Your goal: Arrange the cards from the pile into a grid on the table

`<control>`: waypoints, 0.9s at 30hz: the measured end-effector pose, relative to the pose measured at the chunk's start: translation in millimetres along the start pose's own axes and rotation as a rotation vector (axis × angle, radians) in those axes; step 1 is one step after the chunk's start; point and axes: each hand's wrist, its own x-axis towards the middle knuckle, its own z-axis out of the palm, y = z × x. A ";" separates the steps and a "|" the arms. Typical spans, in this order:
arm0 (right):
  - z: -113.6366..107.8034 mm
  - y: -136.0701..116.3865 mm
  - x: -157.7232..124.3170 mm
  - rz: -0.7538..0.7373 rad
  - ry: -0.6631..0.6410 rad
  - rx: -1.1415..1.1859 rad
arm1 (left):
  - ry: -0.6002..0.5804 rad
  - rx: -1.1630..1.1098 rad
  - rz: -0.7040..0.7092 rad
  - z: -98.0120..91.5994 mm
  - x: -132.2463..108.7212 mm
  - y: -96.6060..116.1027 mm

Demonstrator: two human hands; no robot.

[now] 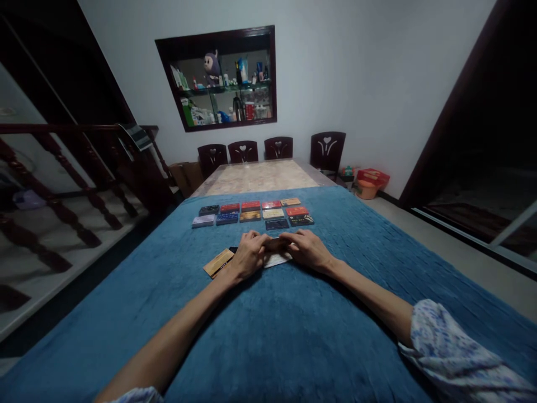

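Note:
My left hand (250, 254) and my right hand (308, 249) meet over the blue cloth (268, 336). Between them, the fingers of both pinch a thin brown card (274, 244), its face mostly hidden. Below it, a pale card (276, 259) lies on the cloth, partly covered by the hands. Beside my left hand rests a gold card (218, 262), and a dark edge shows behind it. Farther back, bank-type cards sit in rows of small piles, among them a red one (250, 205), a cream one (273, 213) and a dark blue one (277, 224).
Past the cloth, the marble tabletop (260, 173) runs toward several dark chairs (243, 151). A wall niche (222, 84) holds bottles and a plush toy. To the left stands a wooden railing (75, 162); an orange bucket (367, 189) is at the right on the floor.

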 end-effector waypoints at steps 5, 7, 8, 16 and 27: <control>2.8 2.6 0.0 0.032 -0.086 -0.034 | -0.072 0.058 -0.081 -2.9 -0.3 6.8; 1.8 2.1 0.3 0.046 -0.121 -0.048 | -0.094 0.075 -0.112 -4.3 0.2 9.9; 1.0 1.6 0.7 0.053 -0.138 -0.057 | -0.102 0.081 -0.125 -4.6 0.6 11.1; -3.7 -3.2 5.6 0.101 -0.246 -0.088 | -0.066 0.046 -0.140 4.2 1.0 7.4; -9.5 5.5 7.9 0.048 -0.240 -0.018 | -0.080 -0.057 -0.218 2.5 5.3 5.8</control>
